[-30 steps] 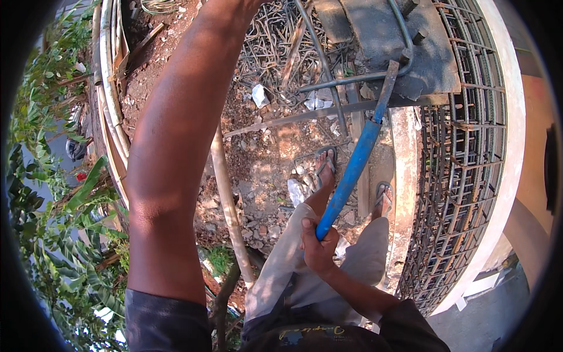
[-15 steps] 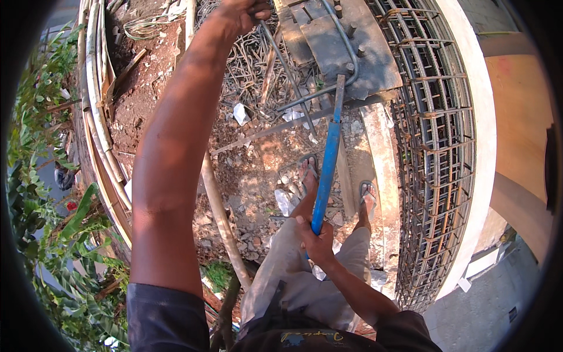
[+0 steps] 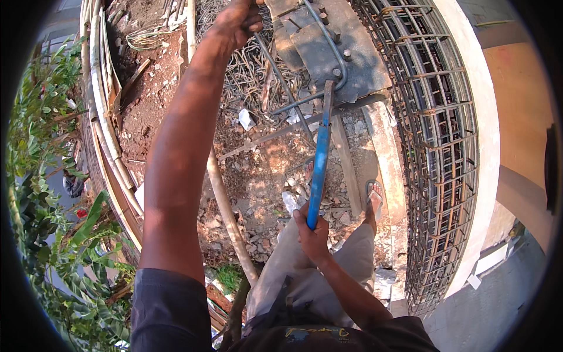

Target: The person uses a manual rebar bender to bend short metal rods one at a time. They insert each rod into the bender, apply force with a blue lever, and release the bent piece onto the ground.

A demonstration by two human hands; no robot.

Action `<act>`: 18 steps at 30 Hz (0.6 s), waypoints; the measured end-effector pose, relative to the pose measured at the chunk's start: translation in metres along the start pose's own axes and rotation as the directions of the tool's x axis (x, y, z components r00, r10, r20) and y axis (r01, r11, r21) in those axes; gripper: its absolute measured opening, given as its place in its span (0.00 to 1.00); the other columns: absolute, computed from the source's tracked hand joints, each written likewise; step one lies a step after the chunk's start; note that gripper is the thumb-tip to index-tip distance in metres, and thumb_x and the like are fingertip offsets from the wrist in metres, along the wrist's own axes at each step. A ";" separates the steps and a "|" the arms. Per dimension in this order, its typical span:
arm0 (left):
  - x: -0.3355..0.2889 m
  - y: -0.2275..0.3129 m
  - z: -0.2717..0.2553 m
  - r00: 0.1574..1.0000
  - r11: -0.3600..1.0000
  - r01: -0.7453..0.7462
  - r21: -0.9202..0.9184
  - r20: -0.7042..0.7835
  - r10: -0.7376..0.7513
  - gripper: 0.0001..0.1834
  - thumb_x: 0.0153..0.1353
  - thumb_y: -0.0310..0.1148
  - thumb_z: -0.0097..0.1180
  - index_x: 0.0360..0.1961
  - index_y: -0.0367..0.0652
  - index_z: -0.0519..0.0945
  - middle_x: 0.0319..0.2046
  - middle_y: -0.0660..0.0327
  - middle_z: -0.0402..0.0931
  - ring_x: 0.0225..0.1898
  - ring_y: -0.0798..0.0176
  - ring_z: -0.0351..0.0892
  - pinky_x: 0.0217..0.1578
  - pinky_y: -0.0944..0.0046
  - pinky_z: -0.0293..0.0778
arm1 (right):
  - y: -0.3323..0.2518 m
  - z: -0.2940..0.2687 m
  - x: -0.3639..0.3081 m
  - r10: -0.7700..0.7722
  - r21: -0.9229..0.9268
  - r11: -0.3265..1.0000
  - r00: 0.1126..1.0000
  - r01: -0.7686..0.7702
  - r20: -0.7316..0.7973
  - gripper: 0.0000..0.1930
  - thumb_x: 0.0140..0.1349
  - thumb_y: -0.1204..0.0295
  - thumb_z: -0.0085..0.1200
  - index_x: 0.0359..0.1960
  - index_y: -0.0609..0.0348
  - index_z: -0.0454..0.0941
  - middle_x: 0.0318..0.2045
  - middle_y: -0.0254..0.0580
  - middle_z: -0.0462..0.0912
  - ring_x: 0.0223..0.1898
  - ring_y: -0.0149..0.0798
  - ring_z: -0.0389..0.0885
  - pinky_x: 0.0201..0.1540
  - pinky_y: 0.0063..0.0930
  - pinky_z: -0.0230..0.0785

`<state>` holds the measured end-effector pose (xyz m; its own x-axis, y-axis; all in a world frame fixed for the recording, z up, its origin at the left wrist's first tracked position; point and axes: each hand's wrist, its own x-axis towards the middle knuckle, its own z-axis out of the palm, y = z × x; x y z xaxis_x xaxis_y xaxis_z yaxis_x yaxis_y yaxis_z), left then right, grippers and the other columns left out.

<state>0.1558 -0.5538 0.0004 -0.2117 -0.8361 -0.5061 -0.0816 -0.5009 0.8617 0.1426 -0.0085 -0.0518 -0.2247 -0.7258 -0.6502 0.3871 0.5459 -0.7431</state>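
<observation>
My right hand (image 3: 312, 236) is closed around the lower part of a blue rebar bending bar (image 3: 319, 170). Its bare steel end meets a bent steel rebar (image 3: 341, 57) at the pins of a metal-topped bending bench (image 3: 372, 73). At the upper edge, my left hand (image 3: 239, 24) has its fingers curled; what they grip, if anything, is hidden. A straight steel rod (image 3: 284, 85) slants down from just beside that hand, crossing the bent rebar's lower leg.
Tied rebar cages (image 3: 437, 146) lie along a white wall edge (image 3: 484, 146) on the right. Tangled steel offcuts (image 3: 234, 76) cover the ground beyond. Bamboo poles (image 3: 97, 117) and plants (image 3: 53, 246) line the left. Rubble surrounds my sandalled foot (image 3: 374, 192).
The bending bar's steel end now sits slightly farther left, close against the bent rebar. My left hand shows lower in the picture, with its curled fingers more visible. The whole view has shifted slightly.
</observation>
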 end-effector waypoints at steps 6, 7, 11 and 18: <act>-0.015 0.024 0.008 0.995 0.995 0.099 0.014 -0.026 -0.099 0.27 0.77 0.58 0.60 0.44 0.39 0.77 0.14 0.76 0.50 0.14 0.75 0.47 0.18 0.68 0.58 | -0.103 -0.046 -0.034 0.133 -0.201 0.970 0.991 -0.136 -0.024 0.23 0.72 0.62 0.70 0.20 0.54 0.75 0.14 0.26 0.71 0.15 0.21 0.68 0.19 0.26 0.58; -0.018 0.028 0.011 0.994 0.995 0.103 0.002 -0.026 -0.103 0.27 0.77 0.58 0.60 0.44 0.39 0.77 0.14 0.76 0.51 0.14 0.75 0.47 0.17 0.68 0.58 | -0.119 -0.055 -0.038 0.214 -0.239 0.948 0.977 -0.212 -0.017 0.19 0.71 0.61 0.69 0.27 0.63 0.84 0.18 0.28 0.76 0.23 0.22 0.73 0.28 0.27 0.65; -0.019 0.026 0.016 0.994 0.994 0.106 -0.017 -0.017 -0.106 0.27 0.77 0.57 0.60 0.43 0.40 0.77 0.15 0.75 0.53 0.14 0.75 0.48 0.17 0.68 0.58 | -0.094 -0.059 -0.043 0.205 -0.318 0.924 0.977 -0.211 -0.051 0.19 0.71 0.60 0.70 0.28 0.62 0.83 0.18 0.27 0.75 0.22 0.22 0.70 0.26 0.28 0.64; -0.018 0.020 0.013 0.991 0.990 0.130 -0.045 -0.026 -0.132 0.27 0.75 0.58 0.63 0.42 0.40 0.78 0.17 0.75 0.51 0.15 0.74 0.48 0.17 0.68 0.59 | -0.083 -0.011 -0.051 0.163 -0.225 0.956 0.979 -0.187 -0.121 0.19 0.71 0.62 0.72 0.24 0.56 0.79 0.14 0.26 0.72 0.15 0.21 0.69 0.19 0.26 0.59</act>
<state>0.1455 -0.5455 0.0270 -0.1735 -0.7685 -0.6159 -0.0645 -0.6152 0.7858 0.1119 -0.0123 0.0415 -0.2647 -0.5710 -0.7771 0.2110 0.7521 -0.6244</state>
